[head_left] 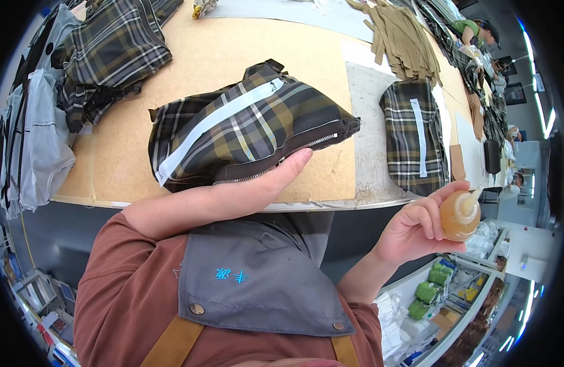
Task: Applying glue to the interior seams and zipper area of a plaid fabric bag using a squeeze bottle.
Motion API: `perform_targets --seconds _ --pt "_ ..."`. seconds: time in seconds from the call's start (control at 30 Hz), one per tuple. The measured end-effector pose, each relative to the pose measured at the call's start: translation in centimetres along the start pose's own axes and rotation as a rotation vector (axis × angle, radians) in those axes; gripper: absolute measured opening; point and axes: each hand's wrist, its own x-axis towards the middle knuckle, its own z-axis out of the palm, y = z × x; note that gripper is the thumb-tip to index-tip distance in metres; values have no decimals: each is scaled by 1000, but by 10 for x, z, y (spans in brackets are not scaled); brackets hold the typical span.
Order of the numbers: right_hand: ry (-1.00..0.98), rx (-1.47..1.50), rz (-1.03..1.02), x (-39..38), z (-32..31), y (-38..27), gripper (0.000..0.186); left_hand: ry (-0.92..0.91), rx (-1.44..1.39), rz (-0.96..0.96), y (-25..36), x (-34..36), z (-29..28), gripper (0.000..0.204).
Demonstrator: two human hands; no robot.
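Note:
A plaid fabric piece (266, 125) in black, olive and white is raised at the table's near edge. A pale curved strip (214, 125) runs across it, and a metal zipper (309, 144) on dark tape lines its near side. My left hand (282, 174) holds this piece from below, thumb along the zipper; the other fingers are hidden beneath it. To the right, off the table edge, my right hand (416, 226) is closed around a squeeze bottle (456, 220) of amber liquid, its pale nozzle pointing up and outward, away from the fabric.
Another plaid piece with a pale strip (399, 140) lies to the right on the table (245, 37). Plaid fabric (120, 49) and light grey cloth (46, 131) lie at left. Tan strips (401, 40) are piled at the far right. Beyond, a person (471, 30) is near more fabric.

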Motion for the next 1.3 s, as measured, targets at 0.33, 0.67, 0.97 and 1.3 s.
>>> perform_targets --seconds 0.33,0.67,0.97,1.3 --pt "232 -1385 -398 -12 -24 22 105 277 -643 -69 0 -3 3 42" --pt "112 -1605 -456 -12 -34 26 108 185 306 71 0 3 0 39" --pt "150 -1543 -445 -13 -34 35 108 171 1072 226 -4 1 1 38" --pt "117 -1517 -271 -25 -39 45 110 227 650 174 0 4 1 38"
